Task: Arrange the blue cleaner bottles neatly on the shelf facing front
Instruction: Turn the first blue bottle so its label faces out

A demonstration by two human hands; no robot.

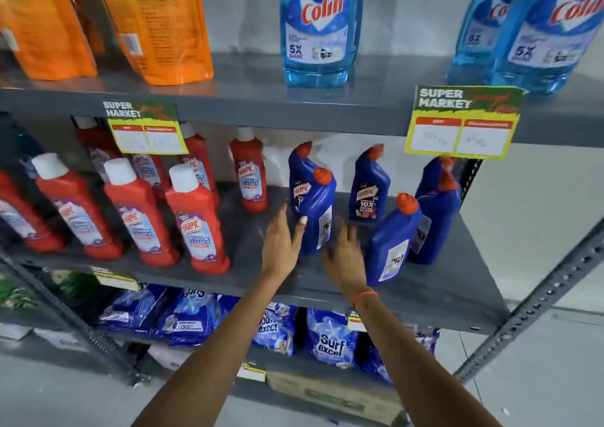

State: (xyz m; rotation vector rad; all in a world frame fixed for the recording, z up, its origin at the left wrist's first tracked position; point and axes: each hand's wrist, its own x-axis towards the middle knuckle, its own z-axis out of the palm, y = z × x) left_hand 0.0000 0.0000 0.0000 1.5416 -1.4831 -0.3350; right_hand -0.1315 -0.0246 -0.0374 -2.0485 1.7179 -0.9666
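On the middle shelf [434, 296], both hands were spread with an empty grip around a turned blue bottle [316, 212] — the left hand [281, 240] touching its left side, the right hand [344, 256], blurred, just right of it — while more blue bottles [390, 240] stood further right.

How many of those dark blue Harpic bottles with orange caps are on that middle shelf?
6. Two at the back; one in front between the hands; one tilted front-right; two at the far right, one behind the other. More may be hidden.
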